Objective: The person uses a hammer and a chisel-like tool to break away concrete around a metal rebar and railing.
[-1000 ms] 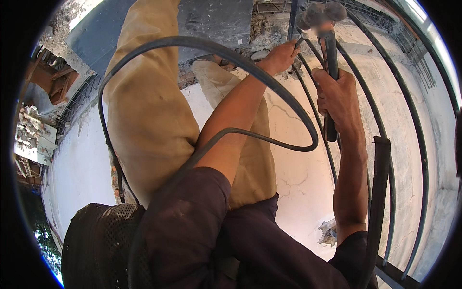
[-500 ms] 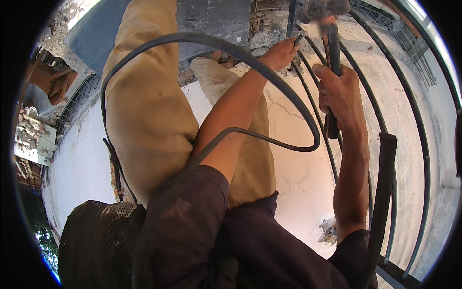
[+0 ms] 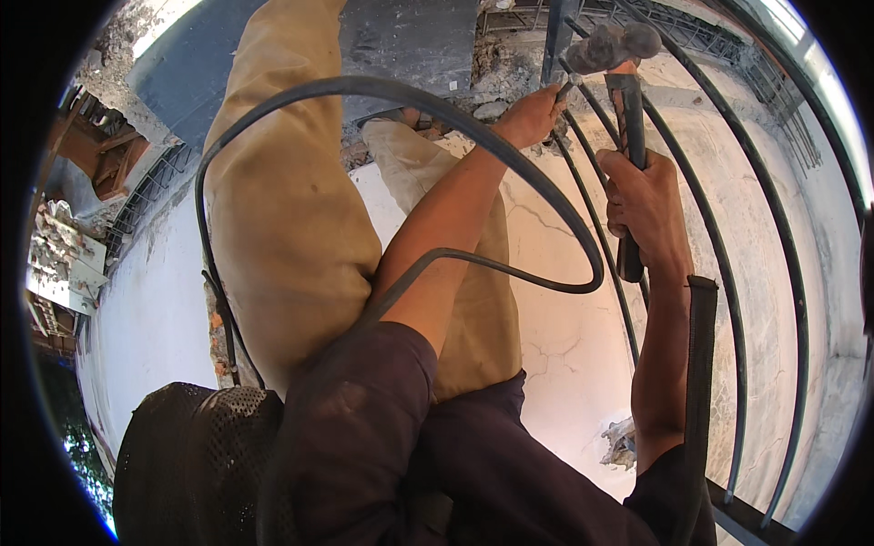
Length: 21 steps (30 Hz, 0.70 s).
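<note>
My right hand (image 3: 648, 205) is closed round the dark handle of a hammer (image 3: 628, 114), held upright with its worn, rounded metal head at the top. Farther left, my left hand (image 3: 531, 118) is closed round a short metal tool that looks like a chisel (image 3: 566, 88). Its upper end shows just beyond my fingers, below and left of the hammer head, and the two look close together. Whether they touch I cannot tell. The tool's other end is hidden by my hand. Black metal bars (image 3: 706, 205) run behind and beside my right hand.
A thick black cable (image 3: 364, 86) loops over my legs and left arm. Broken masonry (image 3: 501, 68) lies near my left hand, beside a dark panel (image 3: 401, 45). A cracked pale wall (image 3: 564, 337) lies below the bars. A black strap (image 3: 699, 364) hangs along my right forearm.
My right hand and the hammer have come slightly down in the picture, toward the tool in my left hand. The black strap has swung left. Both grips look the same.
</note>
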Tool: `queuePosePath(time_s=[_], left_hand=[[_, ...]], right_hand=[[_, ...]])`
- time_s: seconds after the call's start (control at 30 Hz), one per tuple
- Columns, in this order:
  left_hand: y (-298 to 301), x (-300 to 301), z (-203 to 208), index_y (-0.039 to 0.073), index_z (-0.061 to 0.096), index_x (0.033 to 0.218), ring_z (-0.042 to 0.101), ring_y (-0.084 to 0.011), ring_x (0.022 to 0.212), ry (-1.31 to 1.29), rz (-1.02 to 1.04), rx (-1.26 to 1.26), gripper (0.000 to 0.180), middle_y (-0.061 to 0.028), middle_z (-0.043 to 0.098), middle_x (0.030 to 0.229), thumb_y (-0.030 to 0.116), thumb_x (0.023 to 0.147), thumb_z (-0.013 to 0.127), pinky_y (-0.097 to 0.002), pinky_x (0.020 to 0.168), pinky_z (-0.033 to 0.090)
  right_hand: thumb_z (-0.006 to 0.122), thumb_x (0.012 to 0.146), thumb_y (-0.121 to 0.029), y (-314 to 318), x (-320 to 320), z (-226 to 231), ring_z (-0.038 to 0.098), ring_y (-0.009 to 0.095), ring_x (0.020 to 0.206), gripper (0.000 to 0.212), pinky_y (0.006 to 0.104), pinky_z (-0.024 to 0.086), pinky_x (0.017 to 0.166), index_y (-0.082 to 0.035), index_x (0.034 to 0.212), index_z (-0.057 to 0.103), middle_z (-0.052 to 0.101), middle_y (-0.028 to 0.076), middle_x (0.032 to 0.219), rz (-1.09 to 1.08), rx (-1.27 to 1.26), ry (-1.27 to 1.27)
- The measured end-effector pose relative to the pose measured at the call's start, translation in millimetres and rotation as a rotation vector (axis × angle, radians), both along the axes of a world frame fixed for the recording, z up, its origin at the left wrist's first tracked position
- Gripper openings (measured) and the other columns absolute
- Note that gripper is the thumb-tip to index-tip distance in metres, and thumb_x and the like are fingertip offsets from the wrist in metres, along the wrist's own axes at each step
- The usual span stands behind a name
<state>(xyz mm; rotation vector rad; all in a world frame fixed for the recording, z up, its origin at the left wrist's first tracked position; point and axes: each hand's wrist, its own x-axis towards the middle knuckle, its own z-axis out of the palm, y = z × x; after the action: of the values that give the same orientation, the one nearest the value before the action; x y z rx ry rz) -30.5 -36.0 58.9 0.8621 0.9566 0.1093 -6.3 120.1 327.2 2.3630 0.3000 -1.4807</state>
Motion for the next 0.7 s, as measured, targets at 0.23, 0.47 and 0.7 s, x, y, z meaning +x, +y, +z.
queuePosePath(time_s=[0.23, 0.47, 0.7], left_hand=[[1.5, -10.0, 19.6, -0.001, 0.041, 0.139, 0.059, -0.0384, 0.110, -0.035, -0.026, 0.014, 0.054, -0.0235, 0.062, 0.116, 0.039, 0.104, 0.040, -0.0473, 0.094, 0.045], [-25.1, 9.4, 3.8, 0.004, 0.051, 0.119, 0.060, -0.0383, 0.102, 0.012, 0.013, 0.035, 0.033, -0.0218, 0.062, 0.105, 0.032, 0.103, 0.043, -0.0475, 0.087, 0.045], [-18.4, -1.7, 14.0, 0.005, 0.052, 0.123, 0.062, -0.0388, 0.098, -0.015, 0.038, 0.025, 0.038, -0.0199, 0.065, 0.099, 0.037, 0.103, 0.044, -0.0479, 0.086, 0.046]], right_hand=[[0.050, 0.097, -0.018, 103.3, -1.7, 45.3, 0.032, 0.004, 0.044, 0.032, 0.0214, 0.027, 0.044, -0.012, 0.066, 0.045, 0.034, -0.005, 0.055, 0.176, 0.902, 0.066], [0.063, 0.086, -0.020, -29.2, 14.9, -8.5, 0.036, 0.004, 0.043, 0.025, 0.0235, 0.026, 0.039, -0.010, 0.071, 0.047, 0.041, -0.005, 0.055, -0.007, -0.024, -0.005], [0.058, 0.095, -0.016, 105.1, 13.7, 66.0, 0.047, 0.008, 0.047, 0.025, 0.0203, 0.039, 0.044, -0.004, 0.074, 0.055, 0.047, 0.000, 0.059, 0.245, 0.660, -0.011]])
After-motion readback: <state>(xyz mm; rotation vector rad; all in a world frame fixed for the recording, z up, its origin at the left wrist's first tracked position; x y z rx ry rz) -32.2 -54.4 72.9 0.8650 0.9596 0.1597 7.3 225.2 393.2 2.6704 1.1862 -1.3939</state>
